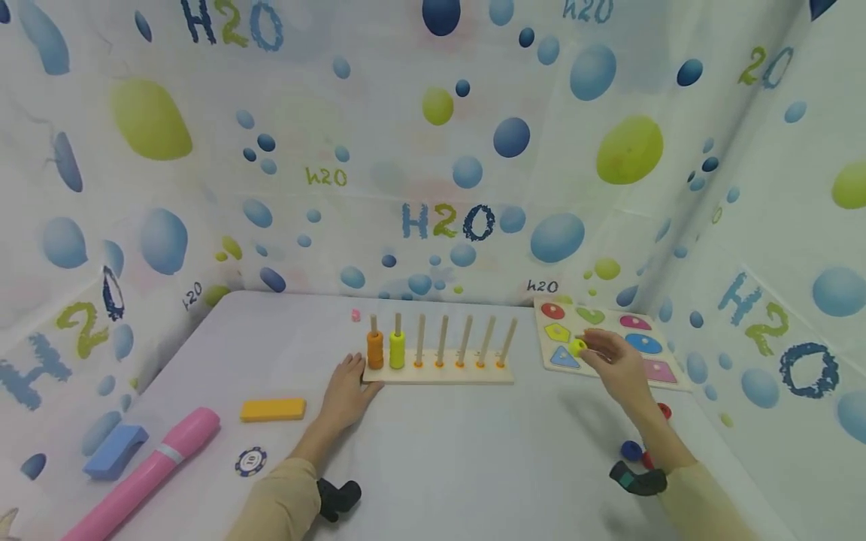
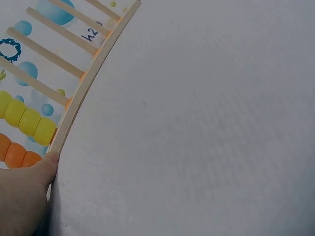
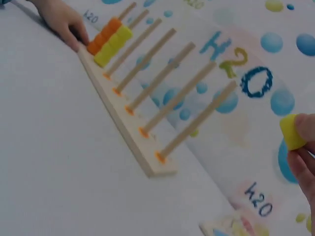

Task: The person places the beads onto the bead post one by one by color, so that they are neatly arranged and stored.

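A wooden peg stand (image 1: 440, 377) with a row of upright pegs stands at the middle back of the table. Orange beads (image 1: 375, 352) are stacked on its leftmost peg, yellow beads (image 1: 397, 351) on the one beside it; the other pegs are bare. At the stand's left end, my left hand (image 1: 346, 392) holds the base, thumb (image 2: 45, 166) against the front edge. Off to the right of the stand, my right hand (image 1: 617, 366) pinches a single yellow bead (image 3: 290, 132) between thumb and fingertips, raised in front of the shape puzzle board (image 1: 549, 308).
Near my right forearm lie a blue bead (image 1: 631, 450) and red beads (image 1: 664, 410). Left of my left arm are a yellow block (image 1: 273, 409), a poker chip (image 1: 251, 461), a blue block (image 1: 115, 452) and a pink baton (image 1: 145, 481). A patterned curtain (image 1: 406, 150) backs the table.
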A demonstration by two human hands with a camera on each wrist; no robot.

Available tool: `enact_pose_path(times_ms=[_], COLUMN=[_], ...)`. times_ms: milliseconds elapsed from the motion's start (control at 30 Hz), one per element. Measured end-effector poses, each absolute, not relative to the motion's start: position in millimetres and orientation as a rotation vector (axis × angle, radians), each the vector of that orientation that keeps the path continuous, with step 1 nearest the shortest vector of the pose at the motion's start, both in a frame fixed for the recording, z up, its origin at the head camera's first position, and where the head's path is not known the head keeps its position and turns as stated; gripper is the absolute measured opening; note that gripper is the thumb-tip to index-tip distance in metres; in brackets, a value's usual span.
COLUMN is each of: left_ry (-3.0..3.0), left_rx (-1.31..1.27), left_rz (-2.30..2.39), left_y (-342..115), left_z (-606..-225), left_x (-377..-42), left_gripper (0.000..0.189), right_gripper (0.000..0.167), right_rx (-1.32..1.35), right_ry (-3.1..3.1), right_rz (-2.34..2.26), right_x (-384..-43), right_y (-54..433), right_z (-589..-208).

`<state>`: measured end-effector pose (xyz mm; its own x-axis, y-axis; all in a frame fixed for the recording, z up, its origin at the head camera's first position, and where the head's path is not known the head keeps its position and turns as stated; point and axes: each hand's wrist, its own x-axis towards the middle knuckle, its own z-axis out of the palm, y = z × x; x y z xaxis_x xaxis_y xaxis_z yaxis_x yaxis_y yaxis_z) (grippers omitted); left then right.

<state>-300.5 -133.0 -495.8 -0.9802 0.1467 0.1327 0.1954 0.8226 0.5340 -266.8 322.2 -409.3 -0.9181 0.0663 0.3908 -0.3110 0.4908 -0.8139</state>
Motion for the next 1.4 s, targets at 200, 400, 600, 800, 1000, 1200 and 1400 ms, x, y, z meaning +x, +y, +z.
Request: enact_pose_path(times_ms=[200, 400, 600, 800, 1000, 1200, 1400], left_ry=[-2.914, -2.927, -2.918, -2.924, -2.916, -2.911, -2.917], left_rx=[-0.27, -0.255, -0.255, -0.243, -0.258, -0.272, -0.255], left_rz=[-0.855, -0.871, -0.87, -0.898, -0.891, -0.863, -0.864], left_y=[-131.1, -130.4, -130.8, -130.0, -127.6, -127.0, -130.6], left_z=[-495.0, -491.3, -488.9, -489.6, -491.8, -495.1, -494.2], left_x=[-298.9, -297.1, -296.2, -294.7, -296.4, -297.6, -297.5], left_gripper=[0.067, 0.068, 0.068, 0.068, 0.067, 0.067, 0.068], right_gripper=[0.034, 0.033, 0.032, 0.03, 0.028, 0.027, 0.027], right_rx=[0.417, 0.595, 0.708, 0.819, 0.91, 0.979, 0.962], right_ry=[-2.319, -2.337, -2.383, -2.362, -2.39, -2.427, -2.438], right_rz=[1.517, 1.531, 1.535, 1.519, 1.424, 1.274, 1.228], right_x=[-295.3, -308.1, -311.5, -336.8, -350.3, -356.2, -359.7], right_y=[261.3, 199.7, 142.2, 101.7, 76.2, 65.0, 59.5], right_z=[-389.2, -361.3, -349.8, -370.8, -372.7, -373.0, -376.8])
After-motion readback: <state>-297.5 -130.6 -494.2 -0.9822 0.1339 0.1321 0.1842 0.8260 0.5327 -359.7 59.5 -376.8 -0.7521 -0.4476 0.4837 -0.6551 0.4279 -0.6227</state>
